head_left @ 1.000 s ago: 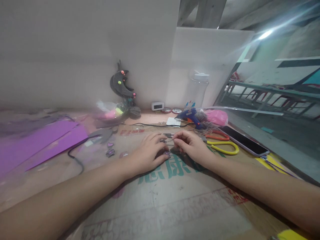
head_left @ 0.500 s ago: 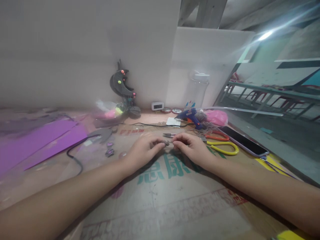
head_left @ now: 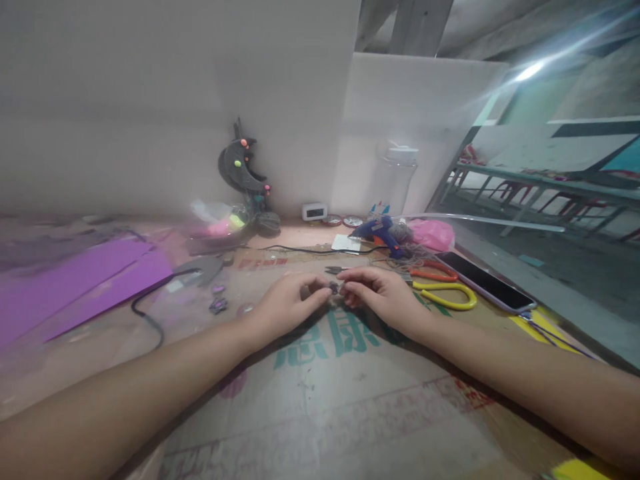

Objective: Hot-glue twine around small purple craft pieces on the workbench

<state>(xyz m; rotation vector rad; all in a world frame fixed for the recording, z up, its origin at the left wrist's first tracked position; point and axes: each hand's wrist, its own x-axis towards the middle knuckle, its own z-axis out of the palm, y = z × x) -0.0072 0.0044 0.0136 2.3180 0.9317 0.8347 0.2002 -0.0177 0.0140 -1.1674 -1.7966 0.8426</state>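
L hand point(head_left: 285, 303): grip now pinched on small dark piece point(head_left: 334, 288), no longer spread.
R hand point(head_left: 387, 293): grip nearly closed beside it; contents can't tell.
Work: prob. fine two-hand handling.

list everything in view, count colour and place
small piece: 1, dark, centre
loose pieces: 2, purple, left centre
sheet: at least 1, purple, left
cable stretches: 2, black, left and back
container: 1, clear, back left
ornament: 1, dark, back left
display: 1, white, back centre
card: 1, white, back centre
bottle: 1, clear, back right
glue gun: 1, blue, back right
bag: 1, pink, back right
looped handles: 2, red and yellow, right
phone: 1, black screen, right
cardboard: 1, tan, bottom centre
hands: 2, bare, centre
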